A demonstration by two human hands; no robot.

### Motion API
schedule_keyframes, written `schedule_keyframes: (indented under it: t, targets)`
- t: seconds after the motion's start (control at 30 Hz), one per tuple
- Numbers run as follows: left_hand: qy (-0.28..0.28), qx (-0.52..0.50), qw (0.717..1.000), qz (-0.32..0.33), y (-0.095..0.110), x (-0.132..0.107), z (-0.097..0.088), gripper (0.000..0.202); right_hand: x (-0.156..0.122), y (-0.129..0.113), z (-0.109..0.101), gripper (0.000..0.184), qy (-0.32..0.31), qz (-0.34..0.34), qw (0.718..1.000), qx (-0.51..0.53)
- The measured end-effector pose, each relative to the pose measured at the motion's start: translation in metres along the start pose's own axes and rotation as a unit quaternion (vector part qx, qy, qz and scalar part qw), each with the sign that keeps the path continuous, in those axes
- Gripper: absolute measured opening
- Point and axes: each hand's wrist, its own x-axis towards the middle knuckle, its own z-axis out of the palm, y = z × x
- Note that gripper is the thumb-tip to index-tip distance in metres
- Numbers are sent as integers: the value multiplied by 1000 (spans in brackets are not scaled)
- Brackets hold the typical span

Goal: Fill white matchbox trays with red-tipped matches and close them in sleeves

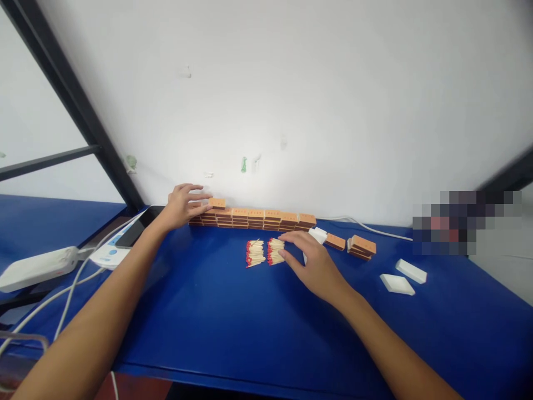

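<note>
My left hand (184, 205) is at the left end of a long row of stacked orange matchboxes (256, 218) along the wall. Its thumb and fingertips grip the left end of a single matchbox (217, 203) on top of the row. Two small piles of red-tipped matches lie side by side on the blue table, a left pile (255, 253) and a right pile (275, 251). Beside the right pile is my right hand (313, 262), thumb and fingers apart, fingertips close to the matches. A white matchbox tray (318, 235) shows partly behind this hand.
More matchboxes (361, 247) are stacked to the right, near a single matchbox (335, 241). Two white trays (397, 284) lie farther right. At left are a phone (139, 228), a white power strip (39, 268) and cables. A white wall (291, 100) stands behind the table (216, 328).
</note>
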Motion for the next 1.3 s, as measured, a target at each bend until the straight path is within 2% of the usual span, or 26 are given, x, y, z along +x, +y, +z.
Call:
schedule_keyframes:
  t: [0.13,0.27,0.5,0.83,1.1,1.2,1.3]
  targets:
    - [-23,-4,1000,-8,-16,-10,3,51,0,2,0,19,4,2,1000,-3]
    - [-28,-8,999,-16,-21,-16,2,59,0,5,0,18,4,4,1000,-6]
    - [-41,-28,999,-10,-20,-13,0,70,2,8,-6,17,22,-4,1000,-12]
    - [-53,-65,996,-28,-19,-10,2,74,7,13,-19,15,49,4,999,-18]
    - [-62,-70,995,-16,-17,-9,0,74,10,32,-36,16,91,-5,993,-79]
    - [-25,-38,999,20,-9,-8,-2,70,11,46,-53,19,111,1,983,-147]
    - [96,39,992,79,15,-10,0,56,10,61,-71,20,70,61,973,-212]
